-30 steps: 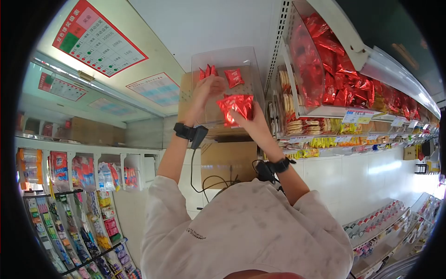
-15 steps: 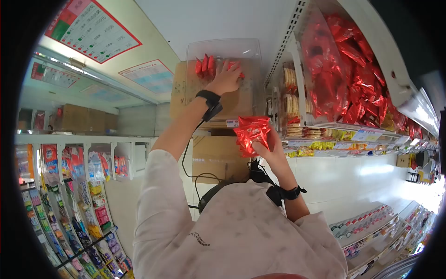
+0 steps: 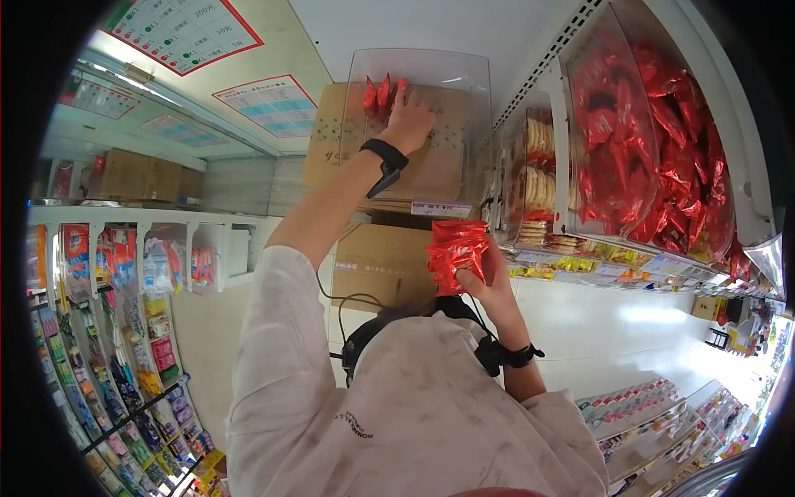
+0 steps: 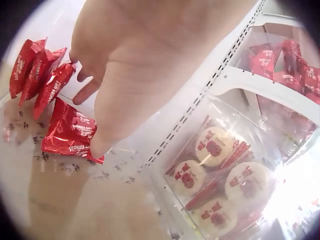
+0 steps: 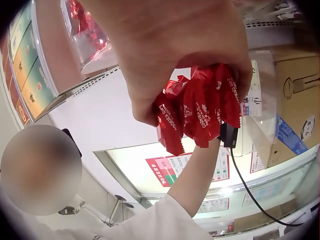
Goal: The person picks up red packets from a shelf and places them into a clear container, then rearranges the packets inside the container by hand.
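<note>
My left hand (image 3: 409,124) is inside a clear plastic bin (image 3: 476,91), reaching to its far left side. In the left wrist view, a red cookie packet (image 4: 70,131) sits between the thumb and fingers of this hand, its printed side partly visible. Beside it, a row of upright red cookie packets (image 4: 37,75) leans at the bin's side. My right hand (image 3: 497,286) grips a stack of several red cookie packets (image 3: 455,253) in front of the bin, thumb on top. The right wrist view shows the packets' crimped ends hanging below the palm.
On the right, a shelf bin holds a heap of red packets (image 3: 683,166), with packs of round biscuits (image 3: 538,190) beside it. Cardboard (image 3: 447,170) lies under the clear bin, and a cardboard box (image 3: 381,265) stands lower down. A cable (image 3: 352,296) hangs near my body.
My left hand entered the bin, reached a packet on its right side, then moved left with it to the upright row. My right hand drew back toward my body with the stack.
</note>
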A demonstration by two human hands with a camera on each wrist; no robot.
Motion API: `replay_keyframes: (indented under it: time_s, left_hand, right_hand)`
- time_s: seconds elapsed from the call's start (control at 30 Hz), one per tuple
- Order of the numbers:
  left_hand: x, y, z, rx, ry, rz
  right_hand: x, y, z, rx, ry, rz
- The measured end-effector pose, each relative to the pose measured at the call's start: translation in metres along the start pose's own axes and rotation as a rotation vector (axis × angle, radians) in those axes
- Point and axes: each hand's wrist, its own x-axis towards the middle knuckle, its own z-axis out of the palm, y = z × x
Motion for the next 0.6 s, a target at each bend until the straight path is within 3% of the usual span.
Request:
replay_keyframes:
  time_s: [0.2,0.3,0.4,0.5,0.6]
  left_hand:
    - [-0.008,-0.006,-0.029,-0.127,-0.119,-0.074]
    - [-0.014,-0.016,-0.032,-0.208,0.011,-0.036]
    - [-0.014,-0.014,-0.046,-0.06,0.043,-0.129]
    - [-0.019,-0.01,-0.07,-0.131,0.06,-0.189]
    - [-0.013,-0.021,-0.048,-0.169,0.033,-0.274]
  right_hand:
    - [0.005,0.0,0.005,-0.014,0.013,-0.023]
    - [0.007,0.001,0.005,-0.021,0.017,-0.004]
    - [0.01,0.001,0.006,-0.014,0.008,0.009]
    - [0.011,0.002,0.008,-0.016,0.011,0.008]
    - [0.013,0.0,0.01,-0.009,0.008,0.022]
